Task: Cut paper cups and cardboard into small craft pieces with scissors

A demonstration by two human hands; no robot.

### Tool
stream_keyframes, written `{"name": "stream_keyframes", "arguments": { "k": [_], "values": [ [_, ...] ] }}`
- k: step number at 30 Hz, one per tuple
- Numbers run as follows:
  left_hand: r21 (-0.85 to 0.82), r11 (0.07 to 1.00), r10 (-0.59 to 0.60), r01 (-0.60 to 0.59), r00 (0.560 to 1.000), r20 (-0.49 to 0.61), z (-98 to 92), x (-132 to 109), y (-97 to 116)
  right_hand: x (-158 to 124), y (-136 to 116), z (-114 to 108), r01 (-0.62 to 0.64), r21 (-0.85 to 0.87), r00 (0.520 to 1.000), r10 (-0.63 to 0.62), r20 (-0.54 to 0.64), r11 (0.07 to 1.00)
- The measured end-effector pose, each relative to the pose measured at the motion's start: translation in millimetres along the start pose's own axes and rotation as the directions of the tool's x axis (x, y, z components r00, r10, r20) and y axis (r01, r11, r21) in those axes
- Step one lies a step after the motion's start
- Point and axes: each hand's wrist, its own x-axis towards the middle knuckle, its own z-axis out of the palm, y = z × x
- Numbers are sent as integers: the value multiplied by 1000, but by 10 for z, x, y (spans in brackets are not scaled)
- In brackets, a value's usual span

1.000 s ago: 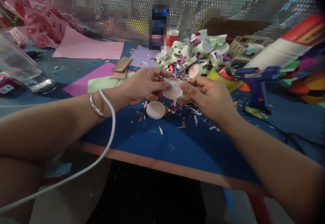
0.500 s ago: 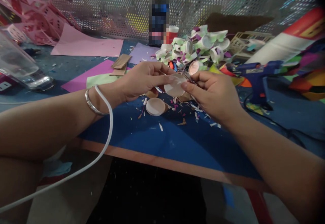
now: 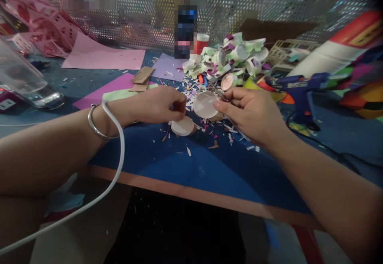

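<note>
In my right hand (image 3: pixel 251 112) a thin white disc (image 3: pixel 205 105) is pinched between thumb and fingers, raised over scattered paper scraps. A slim metal tool, perhaps scissors (image 3: pixel 218 91), also shows at these fingers; its handles are hidden. My left hand (image 3: pixel 163 103) is lowered with bent fingers, its thumb and fingertips at the upper left edge of a second white disc (image 3: pixel 182 127), which lies on the blue table (image 3: pixel 197 172). How firmly they grip it is hard to see. Brown cardboard shows partly beneath that disc.
Green and white paper rings (image 3: pixel 236 56) are heaped behind my hands. A blue glue gun (image 3: pixel 302 92) with a black cord stands right. Left are a clear glass (image 3: pixel 26 76), pink paper (image 3: pixel 104 56) and brown cardboard pieces (image 3: pixel 143 76). A white cable (image 3: pixel 118 152) crosses my left wrist.
My left hand has let go of the raised disc and moved down and left to the disc on the table. My right hand keeps the raised disc in nearly the same place.
</note>
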Motion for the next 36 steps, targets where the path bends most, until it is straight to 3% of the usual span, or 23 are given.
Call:
{"name": "stream_keyframes", "arguments": {
  "k": [3, 7, 13, 15, 18, 20, 23, 26, 31, 36],
  "values": [
    [150, 982, 126, -116, 990, -58, 10, 19, -9, -13, -12, -3, -5, 0, 1000, 5, 13, 1000],
    [167, 979, 147, -117, 974, -175, 65, 31, -1, -30, -65, -1, -3, -3, 1000, 3, 29, 1000],
    [-197, 977, 38, -78, 980, -196, 164, 69, -18, -31, -120, -5, -5, -19, 999, 5, 40, 1000],
    [-369, 929, -31, -29, 987, -155, 178, 78, -10, -27, -114, -11, -13, -21, 999, 14, 37, 1000],
    [-586, 804, -135, 103, 991, -11, 180, 72, 39, -16, -89, -9, -24, -13, 999, 24, 39, 1000],
    [-661, 733, -176, 163, 983, 47, 177, 62, 80, -7, -71, -1, -31, -2, 998, 31, 50, 1000],
    [-709, 684, -216, 173, 976, 31, 178, 54, 116, 7, -52, 13, -46, -3, 997, 46, 65, 999],
    [-699, 704, -203, 125, 979, -29, 190, 54, 116, 13, -47, 21, -58, 3, 996, 58, 65, 998],
    [-545, 838, -115, -21, 970, -214, 204, 53, 103, 21, -37, 28, -52, 24, 996, 50, 78, 998],
    [-472, 879, -61, -64, 968, -244, 221, 41, 115, 21, -15, 32, -23, 22, 996, 21, 83, 1000]
  ]
}}
